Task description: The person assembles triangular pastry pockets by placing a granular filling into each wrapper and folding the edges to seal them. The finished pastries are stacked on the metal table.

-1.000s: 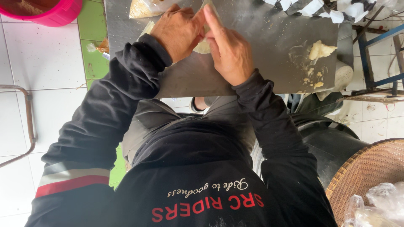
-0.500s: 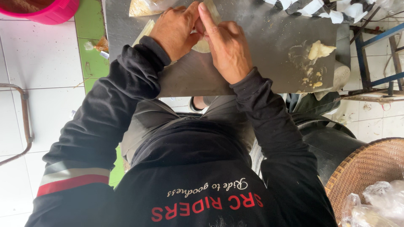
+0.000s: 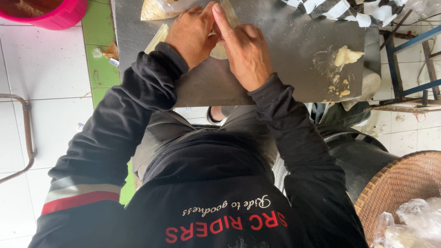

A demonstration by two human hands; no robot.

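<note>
- Seen from above, a person in a black jacket sits at a grey metal worktop [image 3: 285,50], both arms reaching forward.
- The left hand [image 3: 190,32] rests knuckles up on a pale, thin sheet of pastry wrapper [image 3: 220,48], fingers curled down onto it; whether its grip pinches the sheet cannot be told.
- The right hand [image 3: 243,48] lies just beside the left, touching it, index finger stretched forward and pressing along the wrapper; the other fingers are bent, and its grip is likewise hidden.
- The wrapper lies flat on the worktop under and between the two hands, near the far edge.
- Another pale wrapper strip [image 3: 156,37] shows left of the left wrist.
- A clump of yellowish filling [image 3: 345,56] with crumbs sits well to the right on the worktop.
- A pink tub [image 3: 50,14] stands on the white tiled floor at upper left.
- A woven basket [image 3: 404,188] holding clear plastic bags [image 3: 409,225] is at lower right.
</note>
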